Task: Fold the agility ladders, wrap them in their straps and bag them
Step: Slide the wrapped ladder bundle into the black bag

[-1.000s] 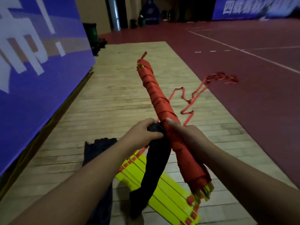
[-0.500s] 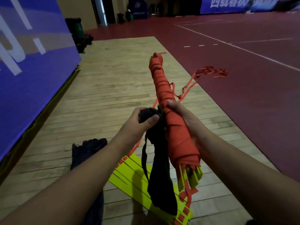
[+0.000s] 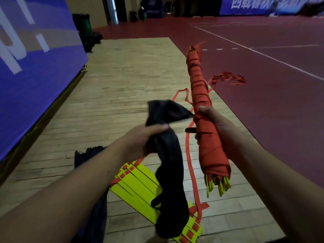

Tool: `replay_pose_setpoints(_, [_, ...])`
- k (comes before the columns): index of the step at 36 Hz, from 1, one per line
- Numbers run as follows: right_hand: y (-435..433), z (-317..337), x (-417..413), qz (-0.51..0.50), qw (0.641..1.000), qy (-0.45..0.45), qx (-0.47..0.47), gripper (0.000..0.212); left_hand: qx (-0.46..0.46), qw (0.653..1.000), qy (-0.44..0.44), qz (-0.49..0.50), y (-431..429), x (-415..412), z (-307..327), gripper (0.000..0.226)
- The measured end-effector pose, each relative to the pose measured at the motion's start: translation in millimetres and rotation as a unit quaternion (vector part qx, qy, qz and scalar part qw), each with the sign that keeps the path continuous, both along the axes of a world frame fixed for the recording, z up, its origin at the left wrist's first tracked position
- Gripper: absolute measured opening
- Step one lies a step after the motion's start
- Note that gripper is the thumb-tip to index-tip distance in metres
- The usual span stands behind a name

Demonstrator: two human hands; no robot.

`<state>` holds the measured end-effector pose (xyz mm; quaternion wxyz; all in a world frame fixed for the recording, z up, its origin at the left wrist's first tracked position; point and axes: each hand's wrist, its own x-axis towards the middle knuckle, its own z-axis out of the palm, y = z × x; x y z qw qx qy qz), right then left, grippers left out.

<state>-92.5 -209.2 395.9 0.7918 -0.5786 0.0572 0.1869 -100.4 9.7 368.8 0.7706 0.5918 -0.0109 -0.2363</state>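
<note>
My right hand [image 3: 213,123] grips the middle of a long ladder bundle [image 3: 199,88] wound in orange strap, its yellow rung ends sticking out at the near end. In my left hand [image 3: 140,139] I hold a black cloth bag [image 3: 168,155] by its upper part; the bag's mouth fans out toward the bundle and the rest hangs limp. The bag's top corner touches the bundle near my right fingers. A second ladder [image 3: 140,188], folded flat with yellow rungs, lies on the wooden floor below my hands.
Loose orange strap [image 3: 228,78] trails from the floor ladder across the boards onto the red court. Another black bag [image 3: 87,153] lies on the wood at left. A blue banner wall [image 3: 35,67] runs along the left side. Dark bins [image 3: 84,25] stand far back.
My hands have moved apart: the bag has come away to the left and its mouth has spread, while the wrapped bundle has shifted right and stands more upright.
</note>
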Motion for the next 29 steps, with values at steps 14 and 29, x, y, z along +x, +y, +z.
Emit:
replay_pose_setpoints(14, [51, -2, -16, 0.113, 0.960, 0.134, 0.220, 0.027, -0.025, 0.972, 0.005, 0.234, 1, 21, 3, 0.063])
replay_pose_setpoints(29, [27, -22, 6, 0.026, 0.994, 0.105, 0.022, 0.031, -0.216, 0.861, 0.090, 0.452, 83, 27, 20, 0.051])
